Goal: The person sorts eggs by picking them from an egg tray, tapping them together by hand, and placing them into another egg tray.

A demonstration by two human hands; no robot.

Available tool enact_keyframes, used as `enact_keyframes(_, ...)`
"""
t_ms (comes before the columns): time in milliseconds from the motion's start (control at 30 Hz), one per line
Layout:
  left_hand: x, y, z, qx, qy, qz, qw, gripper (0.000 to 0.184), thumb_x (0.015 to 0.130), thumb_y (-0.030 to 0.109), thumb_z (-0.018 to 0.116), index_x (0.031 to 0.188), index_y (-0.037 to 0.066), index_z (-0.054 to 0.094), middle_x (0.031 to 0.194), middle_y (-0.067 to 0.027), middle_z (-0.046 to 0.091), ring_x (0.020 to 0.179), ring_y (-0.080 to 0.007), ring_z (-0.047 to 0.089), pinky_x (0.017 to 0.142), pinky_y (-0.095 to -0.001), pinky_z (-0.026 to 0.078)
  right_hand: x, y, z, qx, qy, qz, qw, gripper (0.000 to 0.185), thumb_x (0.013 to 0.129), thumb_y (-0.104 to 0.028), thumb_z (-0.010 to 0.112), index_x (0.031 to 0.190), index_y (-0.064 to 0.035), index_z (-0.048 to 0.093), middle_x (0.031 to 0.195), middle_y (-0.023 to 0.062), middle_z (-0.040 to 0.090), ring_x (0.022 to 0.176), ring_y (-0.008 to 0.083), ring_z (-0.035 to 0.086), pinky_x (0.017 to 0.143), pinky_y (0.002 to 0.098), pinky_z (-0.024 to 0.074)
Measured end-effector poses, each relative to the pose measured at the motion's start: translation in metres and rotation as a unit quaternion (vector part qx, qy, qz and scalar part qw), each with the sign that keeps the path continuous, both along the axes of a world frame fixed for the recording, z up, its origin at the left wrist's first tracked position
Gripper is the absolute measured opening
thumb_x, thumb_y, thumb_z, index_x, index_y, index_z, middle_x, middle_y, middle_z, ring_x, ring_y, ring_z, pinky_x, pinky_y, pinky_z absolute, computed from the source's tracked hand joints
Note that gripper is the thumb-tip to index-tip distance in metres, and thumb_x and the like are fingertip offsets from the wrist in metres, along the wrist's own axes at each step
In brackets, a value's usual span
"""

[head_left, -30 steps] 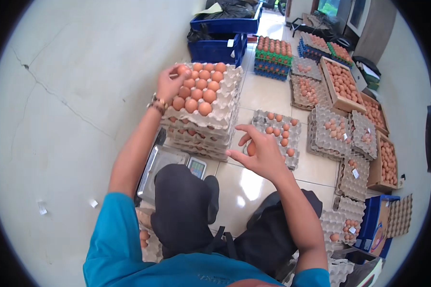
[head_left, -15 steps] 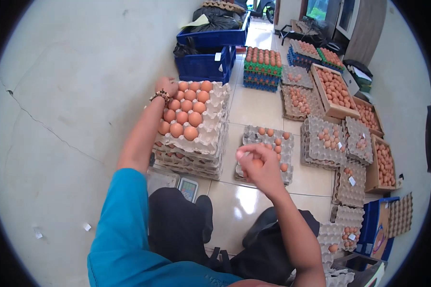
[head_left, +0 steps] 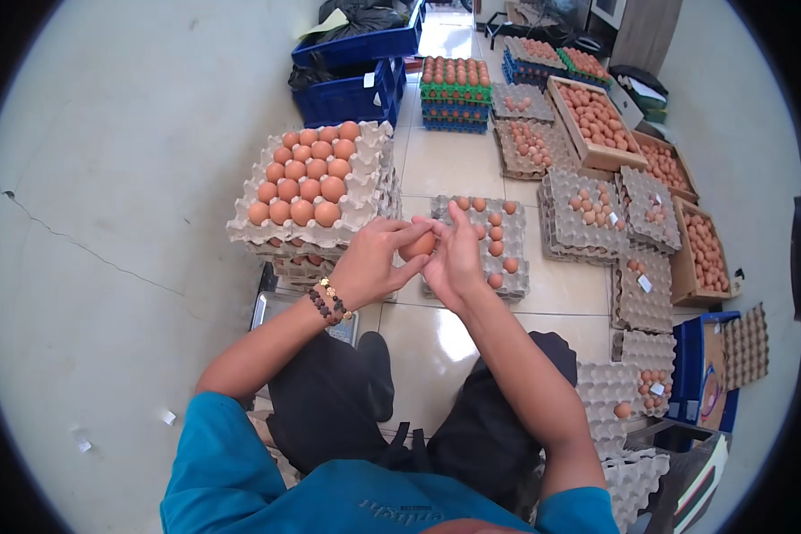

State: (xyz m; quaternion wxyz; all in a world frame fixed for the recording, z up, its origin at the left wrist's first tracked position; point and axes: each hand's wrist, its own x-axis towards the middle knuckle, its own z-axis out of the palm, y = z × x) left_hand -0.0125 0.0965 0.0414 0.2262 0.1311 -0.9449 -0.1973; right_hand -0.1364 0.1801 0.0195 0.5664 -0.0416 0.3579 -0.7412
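Observation:
In front of my body both hands meet around a brown egg [head_left: 417, 246]. My left hand [head_left: 374, 262], with a beaded bracelet at the wrist, curls its thumb and fingers about the egg's left side. Fingers of my right hand [head_left: 458, 258] press on the egg from the right, its palm partly turned up. Left of the hands stands a tall stack of grey pulp egg trays [head_left: 361, 200]. Brown eggs [head_left: 310, 169] fill several rows of its top tray. Behind my right hand, a lower tray [head_left: 518, 233] on the floor holds scattered eggs.
Wooden crates of eggs [head_left: 601, 120] line the right side beside more pulp trays [head_left: 645, 303]. Green and blue plastic trays [head_left: 455, 98] stand farther back. Blue bins [head_left: 347, 96] are by the left wall. Under the left stack sits a scale [head_left: 274, 307].
My left hand has come from the far-left side of the tray stack to my right hand at the egg. My right hand has moved left and up. More eggs show on the top tray.

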Motion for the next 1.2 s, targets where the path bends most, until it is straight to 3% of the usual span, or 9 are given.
enact_keyframes(200, -0.015, -0.054, 0.0, 0.288, 0.068, 0.023, 0.955, 0.052, 0.081, 0.014, 0.076, 0.131, 0.006, 0.06, 0.106, -0.0106, 0.07, 0.094, -0.0227, 0.069, 0.082, -0.0321, 0.056, -0.012, 0.006, 0.012, -0.068, 0.032, 0.017, 0.997, 0.079, 0.1, -0.058, 0.035, 0.146, 0.0056, 0.028, 0.137, 0.0308, 0.042, 0.125, 0.0362, 0.051, 0.107, 0.0432, 0.0406)
enact_keyframes(333, -0.054, -0.146, -0.012, 0.194, 0.196, 0.045, 0.96, 0.053, 0.08, 0.012, 0.077, 0.13, 0.009, 0.061, 0.106, -0.0096, 0.068, 0.096, -0.0183, 0.067, 0.083, -0.0304, 0.055, -0.028, 0.008, 0.023, -0.069, 0.08, -0.034, 0.994, 0.072, 0.101, -0.055, 0.033, 0.143, 0.0035, 0.031, 0.132, 0.0336, 0.044, 0.116, 0.0402, 0.057, 0.101, 0.0445, 0.0468)
enact_keyframes(533, -0.102, -0.233, -0.027, 0.003, 0.041, 0.203, 0.978, 0.045, 0.074, 0.028, 0.078, 0.118, 0.023, 0.069, 0.108, -0.0142, 0.065, 0.096, -0.0306, 0.066, 0.089, -0.0404, 0.054, -0.065, 0.013, 0.03, -0.033, 0.114, -0.195, 0.974, 0.061, 0.102, -0.05, 0.032, 0.132, 0.0021, 0.042, 0.118, 0.0231, 0.054, 0.1, 0.0309, 0.061, 0.087, 0.04, 0.052)
enact_keyframes(667, -0.109, -0.229, -0.034, -0.14, -0.042, 0.297, 0.944, 0.037, 0.076, 0.034, 0.072, 0.111, 0.022, 0.072, 0.1, -0.0098, 0.072, 0.098, -0.0304, 0.066, 0.09, -0.0416, 0.053, -0.08, 0.021, 0.031, -0.015, 0.111, -0.251, 0.961, 0.057, 0.102, -0.05, 0.032, 0.127, -0.0009, 0.047, 0.109, 0.0169, 0.057, 0.089, 0.025, 0.061, 0.078, 0.0353, 0.0502)
enact_keyframes(833, -0.104, -0.246, -0.033, 0.014, -0.053, 0.206, 0.977, 0.037, 0.08, 0.037, 0.067, 0.111, 0.018, 0.074, 0.097, -0.0085, 0.075, 0.105, -0.0245, 0.068, 0.093, -0.0383, 0.052, -0.094, 0.031, 0.025, -0.023, 0.108, -0.277, 0.954, 0.054, 0.102, -0.047, 0.032, 0.122, -0.0006, 0.048, 0.105, 0.0162, 0.057, 0.085, 0.0239, 0.061, 0.075, 0.0351, 0.0495)
enact_keyframes(900, -0.102, -0.265, -0.041, -0.005, -0.087, 0.185, 0.979, 0.045, 0.082, 0.037, 0.066, 0.122, 0.017, 0.069, 0.112, -0.0122, 0.072, 0.114, -0.027, 0.064, 0.096, -0.0376, 0.05, -0.1, 0.035, 0.026, -0.018, 0.106, -0.296, 0.949, 0.052, 0.101, -0.045, 0.035, 0.121, 0.0009, 0.05, 0.104, 0.0166, 0.058, 0.087, 0.0253, 0.06, 0.077, 0.0365, 0.0496)
enact_keyframes(1000, -0.102, -0.233, -0.032, -0.389, -0.045, 0.209, 0.896, 0.052, 0.086, 0.029, 0.07, 0.133, 0.009, 0.059, 0.125, -0.0162, 0.065, 0.114, -0.0269, 0.064, 0.097, -0.035, 0.051, -0.111, 0.038, 0.026, -0.01, 0.118, -0.317, 0.941, 0.05, 0.1, -0.042, 0.038, 0.119, 0.0018, 0.051, 0.104, 0.0165, 0.058, 0.088, 0.0259, 0.06, 0.078, 0.0373, 0.0495)
enact_keyframes(1133, -0.089, -0.096, 0.015, -0.13, 0.151, 0.02, 0.98, 0.048, 0.089, 0.023, 0.067, 0.134, 0.01, 0.057, 0.127, -0.0138, 0.064, 0.11, -0.0301, 0.063, 0.097, -0.0402, 0.049, -0.145, 0.033, 0.008, 0.076, 0.247, -0.3, 0.919, 0.04, 0.097, -0.034, 0.046, 0.111, 0.0018, 0.057, 0.092, 0.0119, 0.062, 0.077, 0.0201, 0.062, 0.066, 0.032, 0.0494)
enact_keyframes(1200, -0.067, -0.041, 0.012, 0.0, 0.049, -0.045, 0.998, 0.047, 0.089, 0.02, 0.067, 0.134, 0.01, 0.057, 0.119, -0.0136, 0.067, 0.107, -0.0331, 0.063, 0.096, -0.0409, 0.049, -0.164, 0.03, -0.025, 0.117, 0.378, -0.243, 0.885, 0.033, 0.093, -0.027, 0.052, 0.104, 0.0028, 0.061, 0.085, 0.0105, 0.066, 0.071, 0.0148, 0.063, 0.058, 0.0273, 0.0488)
